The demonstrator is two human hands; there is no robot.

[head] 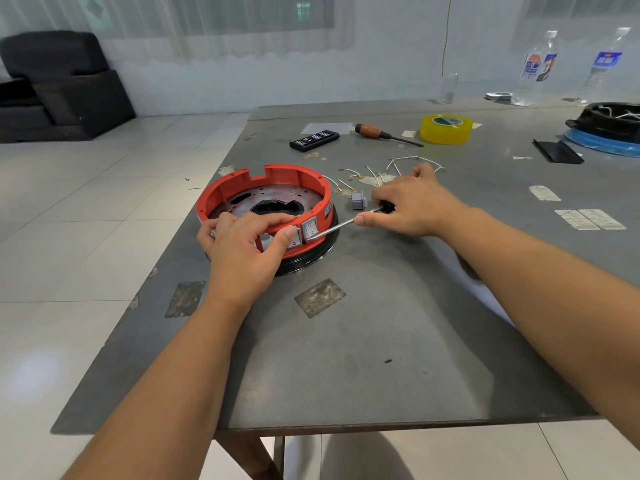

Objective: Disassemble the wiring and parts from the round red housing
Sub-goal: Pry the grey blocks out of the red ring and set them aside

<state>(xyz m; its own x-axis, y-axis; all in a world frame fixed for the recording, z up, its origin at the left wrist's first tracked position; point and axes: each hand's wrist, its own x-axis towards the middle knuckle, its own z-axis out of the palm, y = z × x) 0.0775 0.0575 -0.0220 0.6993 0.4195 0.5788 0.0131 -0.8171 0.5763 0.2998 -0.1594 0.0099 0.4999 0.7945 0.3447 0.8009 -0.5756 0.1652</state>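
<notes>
Table (363,341): grey slab, scuffed; the work is borne near its left edge.

Round red housing (242,188): open plastic ring seated on a black base (311,261), a perforated metal plate (277,199) within. It is judged rigid, fairly light and liable to slide on the smooth top; the rim is best gripped at the near wall, beside the switches.

Left hand (242,251): curled over the near rim, fingers clamped on the wall, thumb pressed on the left rocker switch (293,239). The fingertips inside the ring are hidden.

Right hand (412,206): fingers closed round the black handle of a screwdriver (343,227), index finger laid along the shaft.

Right rocker switch (310,229): grey, set in the red wall; the blade tip is placed at its lower edge. Its clips are judged brittle; gentle prying is advised.

Loose switch (358,201): already out, just beside the housing.

Removed wires (377,174): thin, limp, spread beyond the right hand.

Whether any wiring remains behind the switches cannot be made out.
</notes>
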